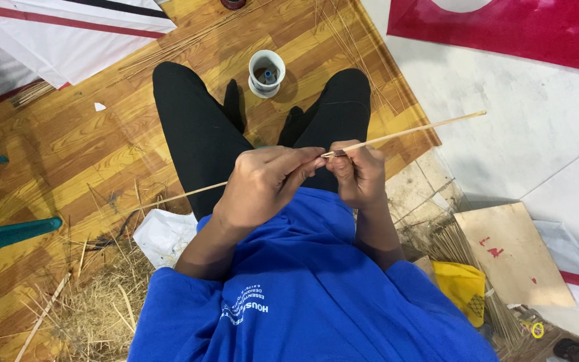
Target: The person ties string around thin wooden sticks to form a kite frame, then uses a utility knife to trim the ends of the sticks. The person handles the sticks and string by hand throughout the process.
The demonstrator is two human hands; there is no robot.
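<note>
Nearby, hands (309, 177) grip stick (423, 129); cup (267, 72), shavings (95, 302) around.

Looks like a small craft workshop set up on the floor: wood-pattern flooring (68, 154), bundles of thin bamboo sticks (464, 268) lower right, shavings pile (95, 308) lower left, kite-like paper sheets (68, 33) upper left.

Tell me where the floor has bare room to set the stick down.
Bare wood floor lies left of the left leg, below the white sheet. Crowded: shavings heap at lower left, stick bundle and board at right.
</note>
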